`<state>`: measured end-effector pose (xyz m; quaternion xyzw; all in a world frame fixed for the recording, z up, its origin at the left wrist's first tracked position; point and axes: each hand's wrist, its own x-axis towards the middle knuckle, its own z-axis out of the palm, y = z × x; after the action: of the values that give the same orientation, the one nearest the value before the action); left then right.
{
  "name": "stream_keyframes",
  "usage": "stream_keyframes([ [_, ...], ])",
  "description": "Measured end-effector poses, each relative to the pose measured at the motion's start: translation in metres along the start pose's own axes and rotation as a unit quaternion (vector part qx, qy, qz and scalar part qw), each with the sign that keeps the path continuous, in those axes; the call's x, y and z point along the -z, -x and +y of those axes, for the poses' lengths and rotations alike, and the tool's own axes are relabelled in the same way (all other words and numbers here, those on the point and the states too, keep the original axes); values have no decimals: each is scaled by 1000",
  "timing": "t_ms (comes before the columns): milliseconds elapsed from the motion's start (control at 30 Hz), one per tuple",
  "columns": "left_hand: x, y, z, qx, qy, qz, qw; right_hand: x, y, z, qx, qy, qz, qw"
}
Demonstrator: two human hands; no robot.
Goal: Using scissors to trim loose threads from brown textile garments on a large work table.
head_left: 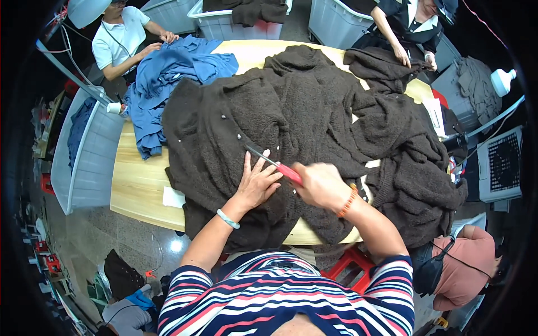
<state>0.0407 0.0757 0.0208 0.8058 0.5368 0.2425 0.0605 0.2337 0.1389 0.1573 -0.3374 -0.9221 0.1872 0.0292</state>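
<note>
A dark brown knitted garment (207, 143) with several small pale buttons lies in front of me on the table. My left hand (259, 180) rests flat on it with the fingers spread. Closed in my right hand (325, 186) is a red-handled tool (289, 173) with a slim dark metal shaft. Its tip touches or hovers just over the cloth, beyond my left fingertips and near a button (239, 136); I cannot tell which. The far end of the handle is hidden in my fist.
More brown knitwear (400, 131) is heaped on the right of the wooden table (140, 193). Blue garments (168, 73) lie at the far left, where a co-worker handles them. Another co-worker's hand (402, 56) holds brown cloth. Grey bins (92, 159) stand around; a red stool (353, 266) is below.
</note>
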Motion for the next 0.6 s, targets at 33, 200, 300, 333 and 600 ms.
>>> stream_keyframes([
  [33,-1,2,-2,4,-1,3,1000,-1,17,7,-10,19,-24,999],
  [200,-4,11,-5,11,58,14,998,5,94,18,-75,-11,-113,991],
  [300,14,5,-7,-13,92,36,995,5,107,17,-69,-46,-89,992],
  [333,23,1,-11,9,155,91,984,3,106,15,-78,-52,-71,993],
  [600,37,-61,-115,307,50,163,936,3,71,-1,-69,-82,23,994],
])
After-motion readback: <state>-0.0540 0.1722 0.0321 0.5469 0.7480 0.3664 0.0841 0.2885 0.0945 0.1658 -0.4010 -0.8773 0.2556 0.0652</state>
